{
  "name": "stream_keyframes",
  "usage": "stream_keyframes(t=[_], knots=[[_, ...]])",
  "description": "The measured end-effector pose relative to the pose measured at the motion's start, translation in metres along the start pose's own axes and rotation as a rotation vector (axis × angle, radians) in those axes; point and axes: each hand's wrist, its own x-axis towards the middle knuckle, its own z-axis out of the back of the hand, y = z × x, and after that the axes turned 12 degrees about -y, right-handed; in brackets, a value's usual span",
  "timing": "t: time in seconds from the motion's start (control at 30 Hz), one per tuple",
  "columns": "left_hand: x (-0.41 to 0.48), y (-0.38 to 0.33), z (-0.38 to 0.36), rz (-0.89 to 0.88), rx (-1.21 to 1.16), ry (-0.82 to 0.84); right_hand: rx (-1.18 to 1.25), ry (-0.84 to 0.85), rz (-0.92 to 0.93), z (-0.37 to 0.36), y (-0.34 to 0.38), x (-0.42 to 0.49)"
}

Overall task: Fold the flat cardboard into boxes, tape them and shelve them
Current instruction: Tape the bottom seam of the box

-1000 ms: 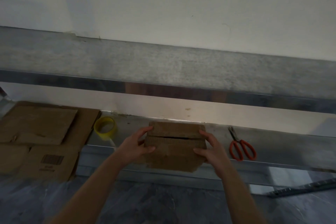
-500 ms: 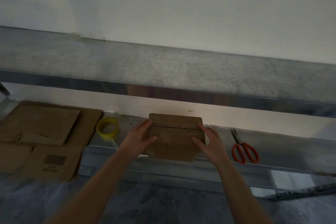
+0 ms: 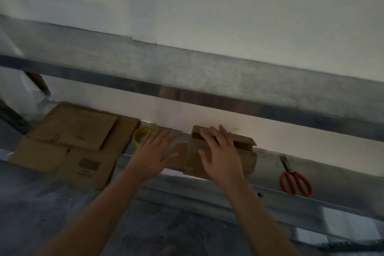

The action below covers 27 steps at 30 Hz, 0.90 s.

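Note:
A small folded cardboard box (image 3: 246,151) sits on the lower metal shelf (image 3: 270,164), its top flaps meeting with a dark gap between them. My right hand (image 3: 221,151) lies flat on top of the box with the fingers spread. My left hand (image 3: 154,150) hovers just left of the box, fingers straight and spread, holding nothing. A yellow roll of tape (image 3: 139,136) stands on the shelf behind my left hand. Flat cardboard sheets (image 3: 70,141) lie stacked at the left end of the shelf.
Orange-handled scissors (image 3: 294,178) lie on the shelf to the right of the box. An upper metal shelf (image 3: 187,72) runs across above, against a white wall. Grey floor shows below the shelf's front rail.
Both hands let go of the box's sides. My right hand moved onto its top and my left hand drew away to the left. The view has tilted and shifted.

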Motion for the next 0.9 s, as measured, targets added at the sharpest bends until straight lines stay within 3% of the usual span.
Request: stream_keyframes(t=[0.2, 0.37, 0.5, 0.6, 0.77, 0.9], knots=[[-0.036, 0.087, 0.004, -0.030, 0.143, 0.075, 0.014, 0.064, 0.237, -0.066, 0.092, 0.004], [-0.038, 0.149, -0.027, 0.023, 0.097, 0.208, 0.081, 0.306, -0.113, -0.144, 0.120, 0.010], [-0.033, 0.180, -0.050, -0.054, 0.153, 0.348, -0.005, 0.373, -0.298, -0.187, 0.122, 0.010], [-0.026, 0.193, -0.057, -0.107, 0.158, 0.381, -0.060, 0.372, -0.374, -0.206, 0.126, 0.012], [-0.006, 0.200, -0.066, -0.166, 0.068, 0.258, -0.112, 0.322, -0.422, -0.227, 0.136, 0.018], [0.008, 0.200, -0.076, -0.162, 0.057, 0.271, -0.082, 0.300, -0.484, -0.237, 0.136, 0.020]])
